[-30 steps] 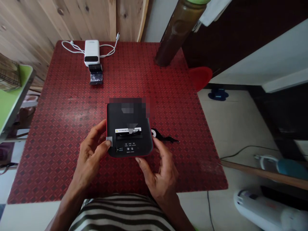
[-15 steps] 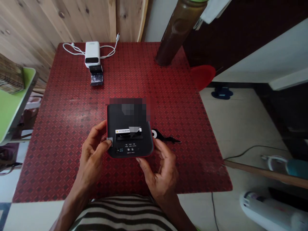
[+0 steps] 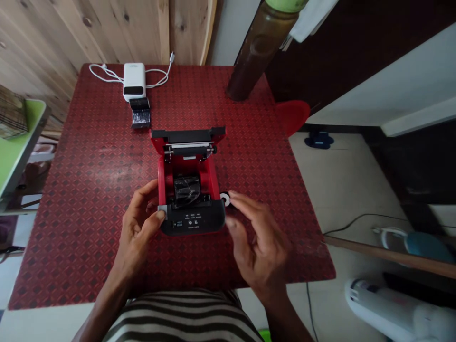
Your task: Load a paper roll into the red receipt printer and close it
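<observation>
A small black and red printer (image 3: 190, 190) sits in the middle of the red table (image 3: 89, 190) with its lid flipped up and back. Inside its red bay lies a dark wrapped roll (image 3: 185, 187). My left hand (image 3: 140, 223) holds the printer's left side, thumb pressed on a grey latch button (image 3: 162, 210). My right hand (image 3: 258, 232) hovers just right of the printer, fingers loosely spread and holding nothing, its fingertips over a small black and white object (image 3: 225, 198) on the table.
At the table's far left stand a white power bank (image 3: 134, 80) with a white cable and a small black item (image 3: 140, 113). A tall brown bottle (image 3: 254, 52) stands at the far edge. A green table (image 3: 16, 142) is at left, floor clutter at right.
The printer's lid has sprung open, showing the red inside and the roll. My right hand has left the printer's front corner and moved out to the right; the left hand stays on the latch.
</observation>
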Demonstrator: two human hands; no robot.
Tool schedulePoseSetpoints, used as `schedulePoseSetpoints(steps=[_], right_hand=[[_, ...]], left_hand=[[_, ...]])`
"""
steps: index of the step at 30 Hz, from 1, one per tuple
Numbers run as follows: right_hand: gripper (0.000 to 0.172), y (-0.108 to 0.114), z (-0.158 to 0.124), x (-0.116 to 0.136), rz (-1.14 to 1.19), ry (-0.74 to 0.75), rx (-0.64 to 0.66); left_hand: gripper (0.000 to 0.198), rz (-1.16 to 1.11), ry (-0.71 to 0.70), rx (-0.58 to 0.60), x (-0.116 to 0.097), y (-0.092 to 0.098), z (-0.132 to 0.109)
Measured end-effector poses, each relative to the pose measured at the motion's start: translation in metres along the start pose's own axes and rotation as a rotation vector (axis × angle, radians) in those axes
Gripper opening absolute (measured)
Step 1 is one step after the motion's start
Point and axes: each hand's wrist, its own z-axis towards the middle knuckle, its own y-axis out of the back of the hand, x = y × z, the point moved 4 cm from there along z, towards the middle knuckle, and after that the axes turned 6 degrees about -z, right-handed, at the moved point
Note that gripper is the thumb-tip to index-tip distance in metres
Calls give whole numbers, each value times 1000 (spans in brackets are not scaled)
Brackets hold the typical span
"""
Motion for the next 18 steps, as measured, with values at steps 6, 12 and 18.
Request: schedulePoseSetpoints(steps=[6, 12, 18], right_hand=[[27, -31, 75, 13, -123, 270, 342], [26, -78, 107, 34, -383, 241, 889], [32, -85, 115, 36, -433, 283, 989]], left_hand=[[58, 37, -111, 36, 5, 3, 5], [60, 56, -179, 70, 13, 7, 8], [60, 35, -143, 72, 15, 8, 7]])
